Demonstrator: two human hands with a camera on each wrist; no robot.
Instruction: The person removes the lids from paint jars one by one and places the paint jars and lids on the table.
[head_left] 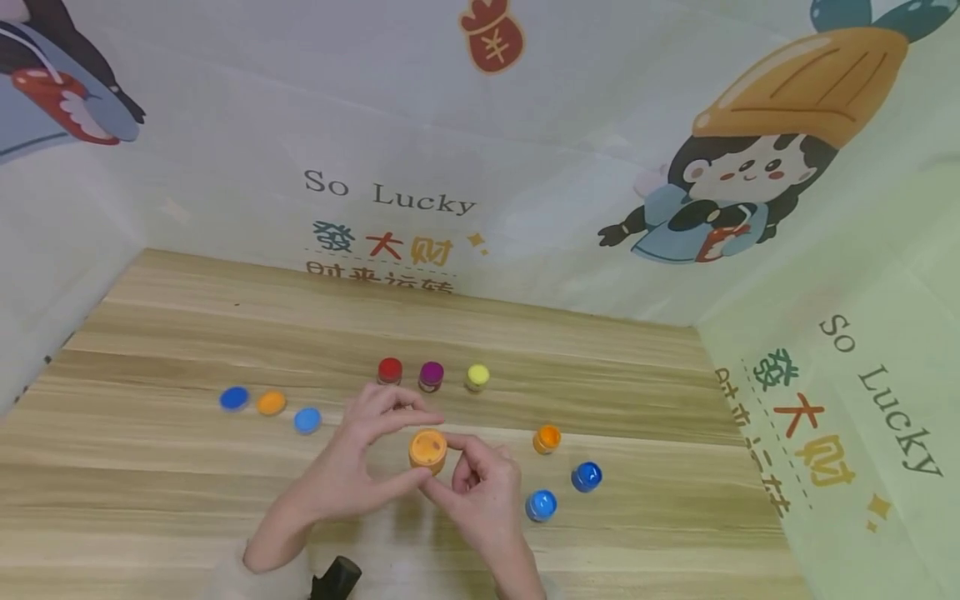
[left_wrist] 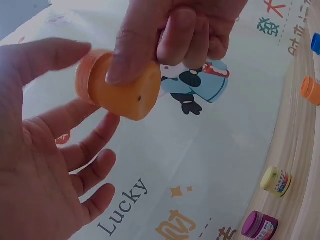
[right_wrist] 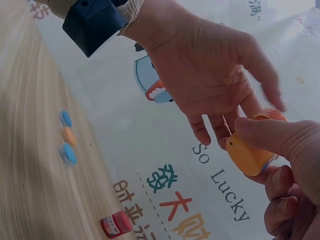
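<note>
An orange paint jar (head_left: 427, 450) is held up in front of me, tilted on its side in the wrist views. My right hand (head_left: 483, 492) pinches its body between thumb and fingers. Around the lid end my left hand (head_left: 352, 462) spreads its thumb and fingers loosely; in the left wrist view the left thumb (left_wrist: 65, 52) is at the lid's edge. Whether the left fingertips touch the lid cannot be told. The lid (left_wrist: 85, 77) is on the jar.
Behind the hands stand closed red (head_left: 390, 371), purple (head_left: 431, 377) and yellow jars (head_left: 477, 377). Open orange (head_left: 547, 438), dark blue (head_left: 587, 477) and light blue jars (head_left: 541, 505) are at right. Dark blue (head_left: 234, 398), orange (head_left: 272, 403) and light blue lids (head_left: 307, 420) lie left.
</note>
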